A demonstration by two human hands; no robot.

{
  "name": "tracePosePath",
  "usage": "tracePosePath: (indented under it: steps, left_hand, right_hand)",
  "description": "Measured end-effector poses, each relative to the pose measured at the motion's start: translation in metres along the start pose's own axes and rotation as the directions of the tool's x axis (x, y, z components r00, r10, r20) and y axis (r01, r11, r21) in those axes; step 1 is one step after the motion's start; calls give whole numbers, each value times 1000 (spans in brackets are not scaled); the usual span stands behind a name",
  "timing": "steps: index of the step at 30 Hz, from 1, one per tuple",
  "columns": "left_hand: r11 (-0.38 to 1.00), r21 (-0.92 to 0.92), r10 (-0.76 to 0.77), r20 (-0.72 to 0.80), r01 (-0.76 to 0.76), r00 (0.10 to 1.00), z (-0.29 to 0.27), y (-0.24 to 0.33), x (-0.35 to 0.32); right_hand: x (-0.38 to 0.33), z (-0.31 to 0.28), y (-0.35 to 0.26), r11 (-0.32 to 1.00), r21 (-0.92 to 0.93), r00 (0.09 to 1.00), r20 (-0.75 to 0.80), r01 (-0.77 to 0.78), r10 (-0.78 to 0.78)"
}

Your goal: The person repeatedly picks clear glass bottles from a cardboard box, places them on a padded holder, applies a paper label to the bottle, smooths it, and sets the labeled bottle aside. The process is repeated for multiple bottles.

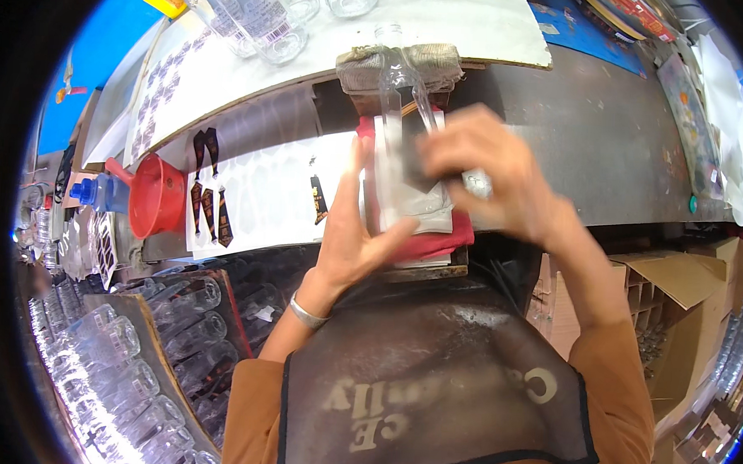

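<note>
A clear glass bottle lies on a padded rest in front of me, its neck over a bundle of worn grey cloth and its base toward me. Along the bottle's left side my left hand is stretched out, the thumb apart and reaching over the base end. My right hand, smeared by motion, is over the bottle's body with its fingers curled. A dark blurred patch shows under those fingers; its kind is unclear. Red cloth and white cloth lie beneath the bottle.
Left of the rest, a white sheet carries several dark tie-shaped labels. A red dipper and a blue-capped bottle stand beyond. Glass bottles lie on the white board; racked bottles fill the lower left. Cardboard boxes are at right.
</note>
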State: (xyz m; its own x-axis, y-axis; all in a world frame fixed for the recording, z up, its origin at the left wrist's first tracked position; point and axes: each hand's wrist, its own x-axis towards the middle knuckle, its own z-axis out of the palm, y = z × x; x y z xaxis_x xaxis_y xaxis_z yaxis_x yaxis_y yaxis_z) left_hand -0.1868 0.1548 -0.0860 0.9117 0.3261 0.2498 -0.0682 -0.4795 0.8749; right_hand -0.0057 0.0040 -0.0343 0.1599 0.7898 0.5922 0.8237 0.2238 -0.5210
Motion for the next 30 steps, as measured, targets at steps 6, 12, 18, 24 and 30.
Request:
tracePosePath:
  steps: [6, 12, 18, 24, 30]
  left_hand:
    - [894, 431, 151, -33, -122, 988, 15, 11, 3]
    - [967, -250, 43, -17, -46, 999, 18, 4, 12]
    - [968, 157, 217, -136, -195, 967, 14, -4, 4]
    - [951, 262, 162, 27, -164, 986, -8, -13, -1]
    - [782, 621, 276, -418, 50, 866, -162, -83, 74]
  right_hand:
    - [-51, -18, -45, 730, 395, 830, 245, -558, 502]
    - [-61, 13, 15, 304, 635, 554, 237, -710, 798]
    - [-33, 20, -31, 558, 391, 649, 152, -732, 746]
    - [-25, 14, -49, 765, -8, 764, 26, -645, 645]
    - [-51, 4, -31, 629, 16, 627, -69, -777, 776]
